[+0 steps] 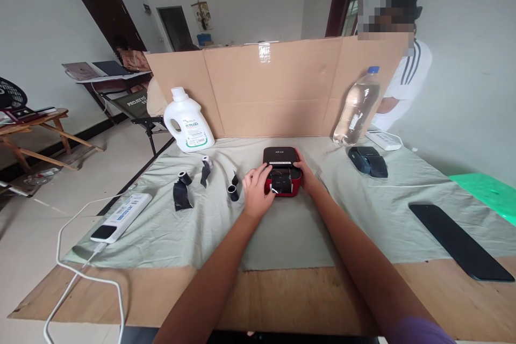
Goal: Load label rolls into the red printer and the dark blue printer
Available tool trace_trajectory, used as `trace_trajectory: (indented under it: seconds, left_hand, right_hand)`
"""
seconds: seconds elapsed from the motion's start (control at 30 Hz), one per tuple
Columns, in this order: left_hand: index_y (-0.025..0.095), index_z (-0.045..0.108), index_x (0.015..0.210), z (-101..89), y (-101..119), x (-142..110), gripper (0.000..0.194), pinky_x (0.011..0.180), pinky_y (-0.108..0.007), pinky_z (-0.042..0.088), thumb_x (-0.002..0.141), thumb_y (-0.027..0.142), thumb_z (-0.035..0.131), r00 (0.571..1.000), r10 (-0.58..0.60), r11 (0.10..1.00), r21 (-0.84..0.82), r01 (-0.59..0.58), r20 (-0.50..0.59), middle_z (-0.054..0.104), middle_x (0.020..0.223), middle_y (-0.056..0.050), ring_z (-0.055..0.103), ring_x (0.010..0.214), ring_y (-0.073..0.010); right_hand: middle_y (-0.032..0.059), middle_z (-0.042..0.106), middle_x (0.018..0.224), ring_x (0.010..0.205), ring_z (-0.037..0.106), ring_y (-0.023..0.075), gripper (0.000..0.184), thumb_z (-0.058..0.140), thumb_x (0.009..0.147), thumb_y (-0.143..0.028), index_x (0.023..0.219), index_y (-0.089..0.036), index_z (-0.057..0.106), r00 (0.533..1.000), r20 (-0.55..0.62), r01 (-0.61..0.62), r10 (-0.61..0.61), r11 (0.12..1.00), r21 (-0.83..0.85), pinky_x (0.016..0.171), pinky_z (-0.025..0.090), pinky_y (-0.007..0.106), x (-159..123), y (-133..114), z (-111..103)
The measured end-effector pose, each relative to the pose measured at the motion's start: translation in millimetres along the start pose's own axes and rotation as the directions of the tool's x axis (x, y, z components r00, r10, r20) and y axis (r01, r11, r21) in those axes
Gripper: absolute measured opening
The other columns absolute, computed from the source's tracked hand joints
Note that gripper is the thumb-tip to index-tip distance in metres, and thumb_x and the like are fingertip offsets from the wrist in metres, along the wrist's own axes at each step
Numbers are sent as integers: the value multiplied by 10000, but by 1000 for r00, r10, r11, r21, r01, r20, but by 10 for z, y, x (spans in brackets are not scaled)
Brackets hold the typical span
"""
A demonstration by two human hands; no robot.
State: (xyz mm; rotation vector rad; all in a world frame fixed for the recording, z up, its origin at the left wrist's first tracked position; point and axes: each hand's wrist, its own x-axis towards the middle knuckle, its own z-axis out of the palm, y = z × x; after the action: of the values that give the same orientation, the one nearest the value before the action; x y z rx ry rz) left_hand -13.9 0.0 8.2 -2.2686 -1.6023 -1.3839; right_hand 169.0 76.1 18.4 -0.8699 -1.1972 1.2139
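Observation:
A small red and black portable printer (282,153) sits at the middle of the cloth, its lid raised at the back. Black film or paper (281,183) lies across its front opening. My left hand (258,189) is against the left side, fingers curled over the edge. On the opposite side my right hand (306,173) grips the body, with the thumb near the lid's hinge. To the left lie several rolls with black strips: a small black roll (233,192), a white-ended roll (206,161) and a roll with a wide loose strip (183,197).
A white detergent jug (188,123) and a water bottle (357,110) stand before a cardboard screen (270,91). A white power bank (121,217) with a cable lies left. On the right are a black device (367,161) and a dark phone (459,239). Another person (407,80) sits behind the screen.

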Motion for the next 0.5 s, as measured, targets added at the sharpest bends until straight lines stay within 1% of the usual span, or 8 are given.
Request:
trace_trajectory:
  seconds: [0.07, 0.13, 0.23, 0.37, 0.43, 0.5]
  left_hand:
    - [242, 510, 1447, -23, -35, 48, 629, 1066, -474, 389, 828, 173, 596, 999, -18, 1000, -3, 18, 51, 587, 1436, -91, 482, 1289, -321]
    - [236, 507, 1438, -39, -58, 83, 601, 1072, -464, 388, 844, 176, 573, 998, -15, 1000, -2, 15, 65, 610, 1403, -90, 493, 1299, -315]
    - [221, 537, 1385, -48, -64, 106, 517, 1059, -444, 400, 870, 179, 542, 999, -2, 1000, -3, 2, 54, 633, 1361, -90, 535, 1260, -301]
    - [210, 570, 1313, -46, -50, 95, 397, 1033, -424, 416, 919, 206, 515, 1000, 10, 1000, -14, -10, 29, 660, 1316, -93, 566, 1214, -280]
    - [206, 576, 1282, -35, -49, 77, 348, 1029, -418, 417, 943, 228, 501, 1000, 6, 1000, -22, -6, 21, 659, 1327, -94, 570, 1212, -272]
    - [196, 572, 1262, -13, -52, 55, 315, 1031, -414, 418, 965, 247, 481, 1000, 3, 999, -38, -3, 9, 640, 1367, -101, 566, 1222, -265]
  right_hand:
    - [46, 654, 1344, 1247, 601, 264, 638, 570, 728, -442, 1346, -283, 566, 1000, 20, 16, -17, 999, 48, 1062, 483, 439, -26, 15, -10]
    - [49, 655, 1339, 1219, 614, 266, 612, 548, 761, -474, 1340, -278, 570, 999, 37, 24, -27, 998, 59, 1041, 495, 435, -37, 30, -26]
    - [48, 652, 1339, 1190, 622, 258, 639, 479, 749, -453, 1355, -264, 554, 1000, 30, 10, -9, 1000, -28, 987, 522, 406, -7, 37, -38]
    - [53, 656, 1319, 1162, 627, 247, 725, 431, 685, -401, 1385, -238, 524, 999, -27, 22, -26, 990, -142, 963, 524, 376, 60, 22, -27]
    - [56, 658, 1313, 1161, 626, 248, 728, 430, 680, -403, 1382, -235, 525, 999, -27, 30, -34, 990, -140, 960, 521, 371, 63, 19, -17]
    - [56, 650, 1325, 1170, 620, 250, 704, 448, 693, -423, 1368, -244, 534, 999, -10, 44, -46, 994, -96, 957, 518, 371, 38, 20, -8]
